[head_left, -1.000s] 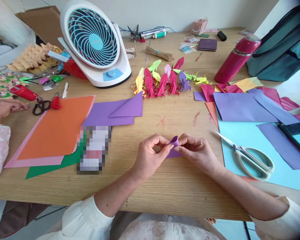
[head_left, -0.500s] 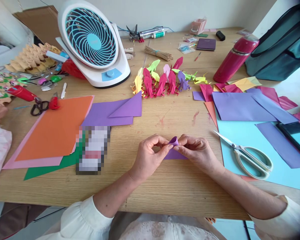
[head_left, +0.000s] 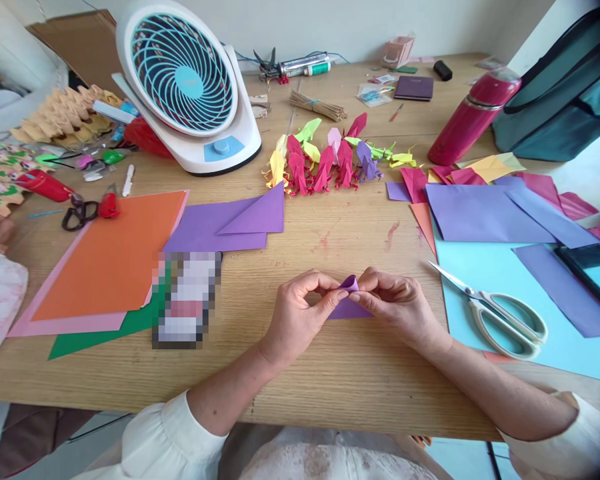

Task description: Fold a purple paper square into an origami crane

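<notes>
Holds purple paper (head_left: 350,284) in closed pinch of left hand (head_left: 304,315) and right hand (head_left: 403,308), 4 o'clock from view centre; curled above, flat below. Shows wooden table (head_left: 300,387) beneath, fan (head_left: 187,81) at 11, wall (head_left: 305,30) at 12.

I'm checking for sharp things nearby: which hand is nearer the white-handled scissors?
Right. The right hand, pinching purple paper, is left of the white-handled scissors, not touching them; the left hand, on the paper's other side, is farther left.
</notes>
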Motion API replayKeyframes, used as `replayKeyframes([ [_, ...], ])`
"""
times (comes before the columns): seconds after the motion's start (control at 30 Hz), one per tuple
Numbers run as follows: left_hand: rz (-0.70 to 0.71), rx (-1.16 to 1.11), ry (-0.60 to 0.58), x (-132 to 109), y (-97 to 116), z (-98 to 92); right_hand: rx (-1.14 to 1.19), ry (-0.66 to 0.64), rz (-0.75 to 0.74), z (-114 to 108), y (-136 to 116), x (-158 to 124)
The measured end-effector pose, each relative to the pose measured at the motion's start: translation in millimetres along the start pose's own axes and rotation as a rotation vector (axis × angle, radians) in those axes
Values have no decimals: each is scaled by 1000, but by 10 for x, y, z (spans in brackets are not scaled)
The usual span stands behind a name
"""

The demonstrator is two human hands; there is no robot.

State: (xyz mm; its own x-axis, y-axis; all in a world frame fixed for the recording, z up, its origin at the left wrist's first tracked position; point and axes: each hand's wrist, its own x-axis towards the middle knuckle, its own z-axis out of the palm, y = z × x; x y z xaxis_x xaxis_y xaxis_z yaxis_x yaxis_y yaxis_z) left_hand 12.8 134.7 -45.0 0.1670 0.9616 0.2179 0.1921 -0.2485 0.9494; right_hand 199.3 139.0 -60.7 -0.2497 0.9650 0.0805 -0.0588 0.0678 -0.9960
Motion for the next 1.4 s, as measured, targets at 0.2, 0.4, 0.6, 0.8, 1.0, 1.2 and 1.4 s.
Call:
replayKeyframes([
  [0.2, 33, 6, 1, -4, 9, 5, -30, 8, -24, 0, -15, -4],
  [0.4, 45, 12, 20, -15, 22, 16, -10, 4, -22, 8, -22, -1],
  [0.6, 40, 14, 14, -21, 34, 12, -43, -5, -41, -6, -18, -12],
  [0.8, 87, 62, 33, -17, 50, 27, 7, 5, -26, -11, 3, -6],
  [1.0, 51, 22, 24, -22, 56, 26, -19, 0, -41, 5, 2, -1],
  [1.2, 31, 27, 28, -24, 76, 20, -29, 31, -40, 18, 3, -3],
  [1.4, 13, 58, 38, -19, 94, 13, -57, 32, -22, 27, -10, -3],
])
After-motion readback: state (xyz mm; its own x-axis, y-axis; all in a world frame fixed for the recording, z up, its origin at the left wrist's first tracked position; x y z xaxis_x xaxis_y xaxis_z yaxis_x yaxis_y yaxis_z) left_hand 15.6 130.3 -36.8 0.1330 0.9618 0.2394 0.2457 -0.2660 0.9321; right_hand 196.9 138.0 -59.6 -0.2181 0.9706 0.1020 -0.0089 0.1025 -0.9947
